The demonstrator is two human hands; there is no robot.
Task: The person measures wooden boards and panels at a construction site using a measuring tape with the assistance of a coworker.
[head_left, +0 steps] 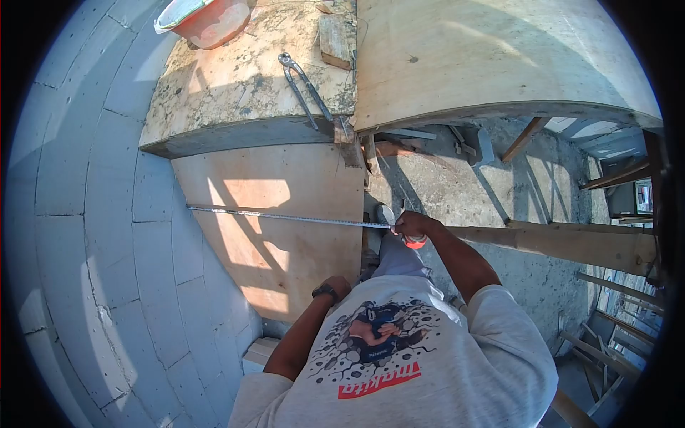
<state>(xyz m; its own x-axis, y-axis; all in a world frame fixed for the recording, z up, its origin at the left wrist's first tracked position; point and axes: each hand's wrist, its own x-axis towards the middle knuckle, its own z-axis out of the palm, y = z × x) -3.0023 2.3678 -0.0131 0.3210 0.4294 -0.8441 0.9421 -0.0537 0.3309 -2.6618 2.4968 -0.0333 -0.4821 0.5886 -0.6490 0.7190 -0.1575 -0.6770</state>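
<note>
My right hand (412, 224) is closed around a tape measure, whose red case (414, 243) shows below the fingers. From it the pale blade (285, 217) runs out leftward across a plywood board (321, 178) to the block wall at the board's left edge. My left hand (342, 287), with a dark watch at the wrist, is low near the board's right edge and close to my body. Its fingers are hidden from view, and I see nothing held in it.
Pincers (303, 85) and a wood block (335, 43) lie on a stained raised panel, with an orange tub (210, 21) behind. A block wall (107, 178) stands left. A curved plywood sheet (499, 57) is upper right. Timber props (549, 239) rise from the concrete floor below.
</note>
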